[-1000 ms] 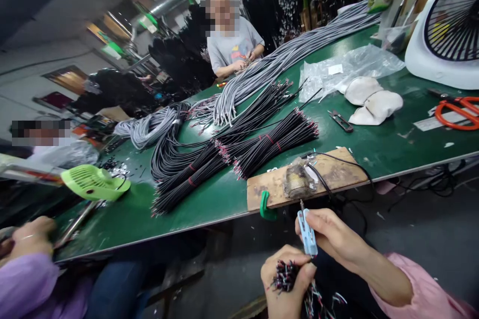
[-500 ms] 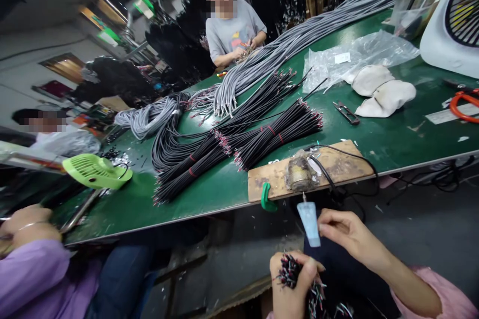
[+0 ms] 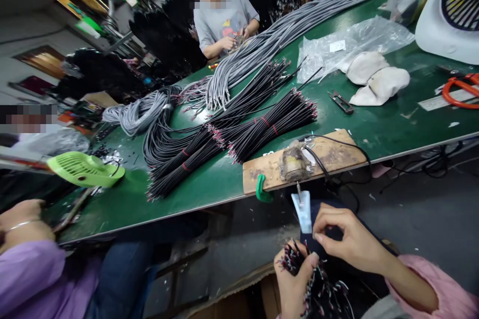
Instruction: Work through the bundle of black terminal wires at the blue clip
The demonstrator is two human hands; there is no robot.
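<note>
The left hand (image 3: 294,289) is closed around the black wire bundle (image 3: 292,260), probably light, springy and best grasped below its frail ends, while at its two o'clock the right hand (image 3: 348,237) curls, its pinch unclear, beside the blue clip (image 3: 304,213) at twelve o'clock, below the motor (image 3: 294,164).

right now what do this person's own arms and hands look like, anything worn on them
Both the left hand and the right hand are bare, with no gloves or rings visible. A pink sleeve covers the right arm, ending well short of the wrist; the left sleeve is almost wholly out of view. The purple sleeve belongs to someone else.
</note>
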